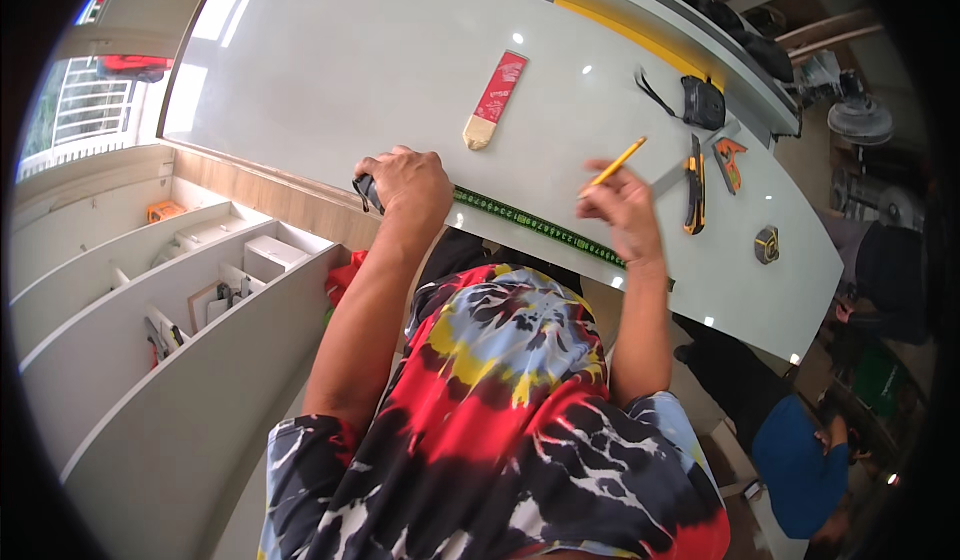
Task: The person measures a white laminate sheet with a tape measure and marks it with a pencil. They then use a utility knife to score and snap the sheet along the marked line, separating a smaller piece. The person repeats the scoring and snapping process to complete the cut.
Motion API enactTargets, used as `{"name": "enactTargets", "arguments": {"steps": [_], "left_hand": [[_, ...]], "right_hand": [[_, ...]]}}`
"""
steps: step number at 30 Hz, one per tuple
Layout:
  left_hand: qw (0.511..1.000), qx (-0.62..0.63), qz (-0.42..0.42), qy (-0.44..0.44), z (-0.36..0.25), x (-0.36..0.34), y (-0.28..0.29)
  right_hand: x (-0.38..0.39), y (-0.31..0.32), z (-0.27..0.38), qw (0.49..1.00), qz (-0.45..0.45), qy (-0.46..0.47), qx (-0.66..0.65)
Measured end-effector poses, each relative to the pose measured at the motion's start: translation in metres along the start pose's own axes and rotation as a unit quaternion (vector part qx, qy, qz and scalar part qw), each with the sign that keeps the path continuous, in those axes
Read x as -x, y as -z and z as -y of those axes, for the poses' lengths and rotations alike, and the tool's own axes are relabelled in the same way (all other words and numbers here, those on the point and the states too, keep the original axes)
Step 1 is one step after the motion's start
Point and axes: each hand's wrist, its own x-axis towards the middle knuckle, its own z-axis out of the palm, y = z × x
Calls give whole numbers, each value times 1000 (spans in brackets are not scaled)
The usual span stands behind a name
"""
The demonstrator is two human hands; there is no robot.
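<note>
I have the left hand point(412, 185) clamped on a dark tape-measure case point(368, 196), its black, green-numbered metal blade point(540, 224) along the glossy white worktop's point(330, 80) near edge; apart from it, the right hand point(625, 205) pinches a slim yellow pencil point(620, 160). Beyond lies a flat red, cream-tipped strip point(496, 98), its pale writing unreadable to me.

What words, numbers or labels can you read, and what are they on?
Green-and-black tape blade: numbers along it, left unquoted.
Red strip: pale lettering, too small to read.
Small yellow-and-black tape measure: markings too small to read.
</note>
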Motion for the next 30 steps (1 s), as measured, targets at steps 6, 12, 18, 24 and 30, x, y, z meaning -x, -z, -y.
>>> {"name": "enactTargets", "arguments": {"steps": [6,12,18,24,30], "left_hand": [[1000,-5,6,4,4,0,6],[1000,-15,-10,14,0,-2,3],[1000,-13,4,-4,-3,-3,4],[1000,-17,-15,4,-9,-3,3],[1000,-16,-8,-1,-10,-1,3]], "right_hand": [[10,-99,-35,990,48,101,84],[6,-116,-44,973,45,185,132],[-3,-118,-44,971,24,141,189],[-9,-121,-51,959,5,155,235],[-16,-122,-60,959,-21,189,212]]}}
